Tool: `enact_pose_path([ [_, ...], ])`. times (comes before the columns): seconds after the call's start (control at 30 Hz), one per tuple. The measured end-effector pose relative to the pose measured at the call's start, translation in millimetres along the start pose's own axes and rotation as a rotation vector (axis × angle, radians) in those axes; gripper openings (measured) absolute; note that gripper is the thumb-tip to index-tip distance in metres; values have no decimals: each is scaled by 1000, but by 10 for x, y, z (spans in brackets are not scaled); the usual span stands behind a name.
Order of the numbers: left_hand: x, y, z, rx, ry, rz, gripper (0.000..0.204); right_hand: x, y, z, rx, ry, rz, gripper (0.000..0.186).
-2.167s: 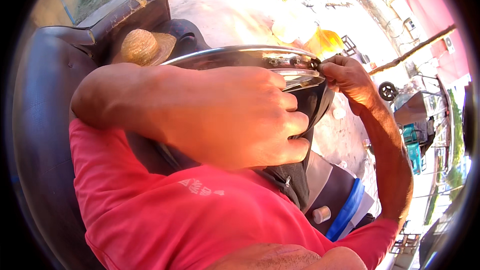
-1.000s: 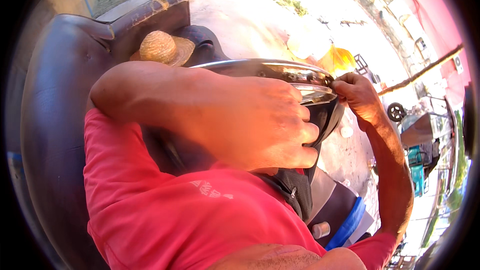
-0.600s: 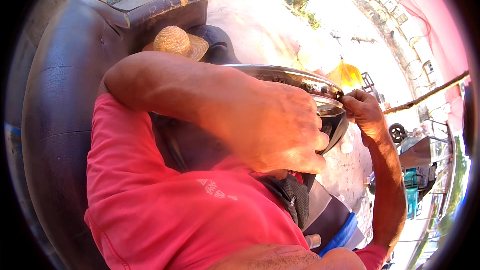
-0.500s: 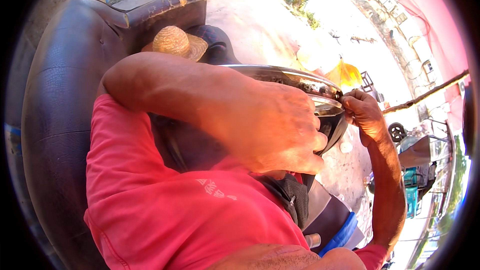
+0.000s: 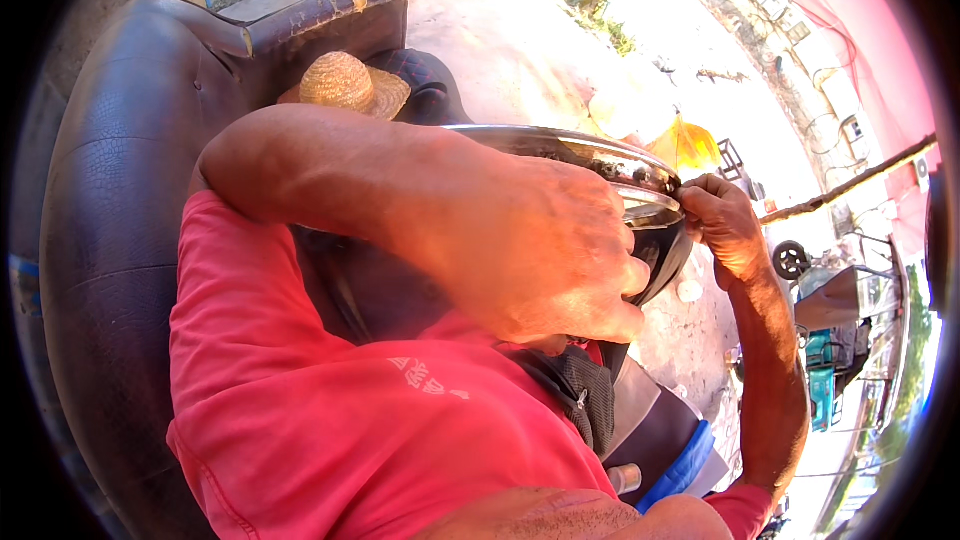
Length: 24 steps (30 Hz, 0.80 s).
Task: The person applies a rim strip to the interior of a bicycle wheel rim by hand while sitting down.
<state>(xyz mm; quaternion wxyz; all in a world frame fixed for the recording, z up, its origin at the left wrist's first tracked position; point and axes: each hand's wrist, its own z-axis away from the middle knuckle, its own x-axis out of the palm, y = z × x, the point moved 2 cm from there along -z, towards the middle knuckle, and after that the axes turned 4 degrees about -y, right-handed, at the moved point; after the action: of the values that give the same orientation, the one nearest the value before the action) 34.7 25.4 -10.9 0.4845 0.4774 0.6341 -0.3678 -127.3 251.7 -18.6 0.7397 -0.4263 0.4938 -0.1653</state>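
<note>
A shiny round metal tray [image 5: 575,148] with a raised rim lies in front of me, small dark bits showing inside it. My left hand [image 5: 545,250] reaches across the tray's near side with its fingers curled; whatever they hold, if anything, is hidden behind the back of the hand. At the tray's right end, my right hand [image 5: 722,220] is closed, thumb and fingertips pinched at the rim. Dark cloth [image 5: 660,265] hangs below the tray, between the two hands.
A brown leather sofa [image 5: 120,210] curves along the left, with a straw hat [image 5: 340,83] by its arm. A blue-edged dark item [image 5: 685,465] and a black mesh pouch [image 5: 590,405] are below my hands. A wooden pole [image 5: 850,180] and a cart [image 5: 840,300] stand at right.
The whole view has shifted very slightly. Both hands keep nearly the same place and grip, and the tray stays where it was.
</note>
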Motion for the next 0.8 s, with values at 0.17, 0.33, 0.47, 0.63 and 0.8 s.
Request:
enact_pose_path([
  [0.17,1,-21,7,-6,-3,11,23,-17,20,-15,5,40,181,23],
  [0.33,14,-8,-5,0,1,14,22,19,35,-2,-39,28,45,24],
  [0.47,17,1,-3,-9,0,22,22,-4,45,9,13,-14,-82,24],
  [0.63,12,-26,-5,0,28,19,21,-29,58,-13,9,54,145,23],
  [0.8,13,-18,-3,-7,-3,26,20,-12,61,-14,-58,12,35,27],
])
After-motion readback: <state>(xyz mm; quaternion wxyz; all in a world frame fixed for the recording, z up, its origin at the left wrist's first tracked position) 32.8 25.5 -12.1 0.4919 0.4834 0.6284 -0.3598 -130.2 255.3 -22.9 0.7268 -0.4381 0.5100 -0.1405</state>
